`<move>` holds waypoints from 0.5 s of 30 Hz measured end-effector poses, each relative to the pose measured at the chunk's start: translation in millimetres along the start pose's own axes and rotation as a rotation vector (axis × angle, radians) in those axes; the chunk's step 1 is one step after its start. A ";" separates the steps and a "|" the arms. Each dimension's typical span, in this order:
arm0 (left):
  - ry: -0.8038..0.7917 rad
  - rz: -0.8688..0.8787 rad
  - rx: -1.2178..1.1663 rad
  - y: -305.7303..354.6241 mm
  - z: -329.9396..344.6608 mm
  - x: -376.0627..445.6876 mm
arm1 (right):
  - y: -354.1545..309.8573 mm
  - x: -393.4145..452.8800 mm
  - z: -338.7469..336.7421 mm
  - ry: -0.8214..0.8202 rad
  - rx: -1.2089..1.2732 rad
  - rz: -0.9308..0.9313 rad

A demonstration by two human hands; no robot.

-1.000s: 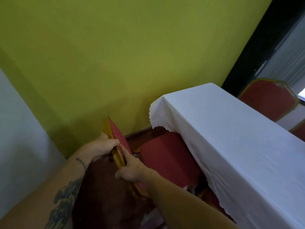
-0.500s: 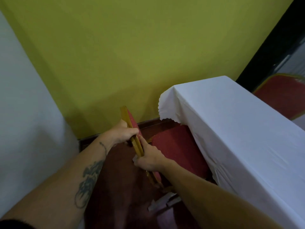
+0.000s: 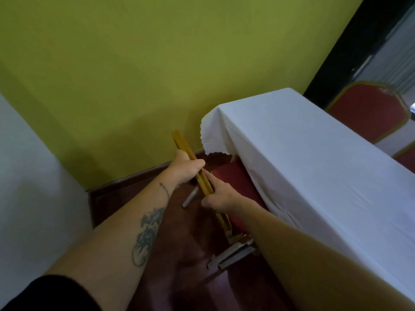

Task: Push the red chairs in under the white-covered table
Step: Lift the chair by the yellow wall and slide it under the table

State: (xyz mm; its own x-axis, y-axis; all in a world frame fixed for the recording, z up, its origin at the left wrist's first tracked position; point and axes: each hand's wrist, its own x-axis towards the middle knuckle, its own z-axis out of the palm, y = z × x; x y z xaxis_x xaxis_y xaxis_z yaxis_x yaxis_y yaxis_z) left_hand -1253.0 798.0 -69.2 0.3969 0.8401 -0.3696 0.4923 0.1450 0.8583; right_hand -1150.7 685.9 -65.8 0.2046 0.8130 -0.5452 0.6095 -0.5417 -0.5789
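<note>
A red chair with a gold frame stands at the near side of the white-covered table [image 3: 314, 158]. I see its backrest [image 3: 183, 143] edge-on as a gold bar. Its red seat [image 3: 235, 178] reaches partly under the hanging cloth. My left hand [image 3: 187, 167] is shut around the upper part of the backrest frame. My right hand [image 3: 219, 196] grips the same frame lower down, on the seat side. The chair's metal feet [image 3: 231, 257] rest on the dark red floor.
A green wall [image 3: 157, 63] with a dark skirting board runs close behind the chair and the table's end. A white wall [image 3: 33, 176] is at the left. Two more red chairs [image 3: 368, 111] stand on the table's far side at the right.
The chair has slid toward the table, so less of its seat shows outside the cloth. Both hands stayed on the backrest, which now appears edge-on.
</note>
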 end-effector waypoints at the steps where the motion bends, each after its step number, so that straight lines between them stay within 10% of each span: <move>1: -0.002 0.006 -0.017 3.6 10.6 3.4 | 5.9 -3.4 -9.3 0.014 0.006 -0.005; 8: 0.021 0.006 -0.047 15.0 45.3 28.6 | 35.7 -22.6 -13.5 0.241 -0.118 -0.016; 15: 0.155 -0.018 -0.061 16.3 62.5 11.0 | 80.1 -56.0 -10.2 0.134 -0.359 0.069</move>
State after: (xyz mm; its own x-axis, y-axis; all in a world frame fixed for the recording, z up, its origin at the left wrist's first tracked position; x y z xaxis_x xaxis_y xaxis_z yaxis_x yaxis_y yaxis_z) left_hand -1192.2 777.0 -81.6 0.2624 0.9069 -0.3297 0.4480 0.1882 0.8740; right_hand -1105.5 599.2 -75.4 0.3383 0.8109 -0.4775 0.8154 -0.5060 -0.2814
